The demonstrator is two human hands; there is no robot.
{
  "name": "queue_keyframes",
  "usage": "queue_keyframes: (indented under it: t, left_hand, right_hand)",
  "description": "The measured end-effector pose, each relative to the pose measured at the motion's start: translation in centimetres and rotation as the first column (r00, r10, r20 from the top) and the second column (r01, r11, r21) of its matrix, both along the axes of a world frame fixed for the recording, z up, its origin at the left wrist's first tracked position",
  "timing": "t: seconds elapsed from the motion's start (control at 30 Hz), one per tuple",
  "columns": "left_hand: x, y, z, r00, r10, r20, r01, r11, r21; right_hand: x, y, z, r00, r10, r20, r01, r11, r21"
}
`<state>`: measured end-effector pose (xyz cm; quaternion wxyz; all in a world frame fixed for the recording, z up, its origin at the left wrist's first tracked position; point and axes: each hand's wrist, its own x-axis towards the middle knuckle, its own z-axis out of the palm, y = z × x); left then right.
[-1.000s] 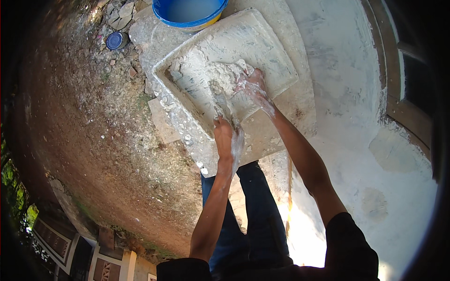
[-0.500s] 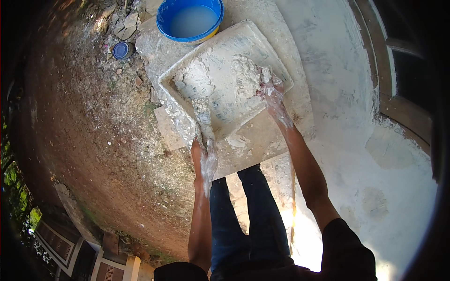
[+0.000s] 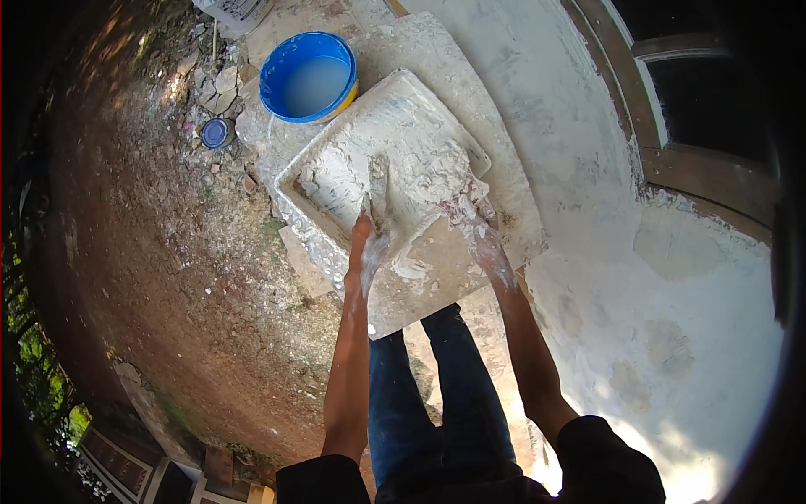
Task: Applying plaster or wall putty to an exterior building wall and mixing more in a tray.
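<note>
A shallow rectangular tray [image 3: 323, 231], crusted with pale wet plaster, lies on a worn board [image 3: 495, 126] in front of my legs. My left hand [image 3: 369, 244], smeared white, is closed round a plaster-coated putty knife [image 3: 378, 178]; its blade points away from me over the tray's middle. At the tray's near right side, my right hand [image 3: 472, 217] is closed beside a thick mound of plaster [image 3: 432, 172]. Plaster hides whatever tool it grips. A looser plaster heap [image 3: 332, 168] sits in the tray's left part.
Beyond the tray stands a blue basin [image 3: 267, 84] of cloudy water. A small blue-lidded can [image 3: 217, 133] and broken stones [image 3: 222, 91] lie on the dirt at left. A white bucket [image 3: 239, 10] is partly cut off at the top. A whitish wall [image 3: 579, 168] with a wooden frame [image 3: 705, 181] rises at right.
My left hand has carried the putty knife from the tray's near left edge to over its middle. My right hand has come nearer me and left with the plaster. The view has shifted.
</note>
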<state>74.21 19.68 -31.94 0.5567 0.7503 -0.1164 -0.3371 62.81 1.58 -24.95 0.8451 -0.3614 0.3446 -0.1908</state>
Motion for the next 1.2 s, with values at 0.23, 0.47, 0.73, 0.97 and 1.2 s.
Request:
queue_keyframes:
  t: [0.23,0.47,0.73,0.97,1.2]
  left_hand:
    - [-2.6,1.0,0.9,0.979,0.154,-0.135,-0.171,0.977,-0.129]
    - [-3.6,1.6,0.3,0.988,0.151,-0.024,-0.15,0.988,0.022]
    - [-3.9,1.6,0.6,0.976,0.202,-0.083,-0.199,0.979,0.045]
    - [-3.5,1.6,0.9,0.788,0.339,-0.514,-0.429,0.901,-0.064]
    - [-2.9,1.7,1.1,0.988,0.149,-0.043,-0.147,0.988,0.048]
  right_hand:
    - [-2.3,-1.0,-3.1,0.965,-0.098,-0.243,0.022,0.955,-0.295]
    - [-0.8,-1.9,-2.5,0.619,-0.281,-0.734,-0.662,0.317,-0.68]
    - [4.5,-1.9,-3.5,0.861,-0.074,-0.503,-0.497,0.084,-0.864]
    - [6.2,-3.3,-3.8,0.686,0.143,-0.713,-0.725,0.052,-0.687]
    - [4.1,-2.2,-3.1,0.884,0.067,-0.462,-0.467,0.082,-0.88]
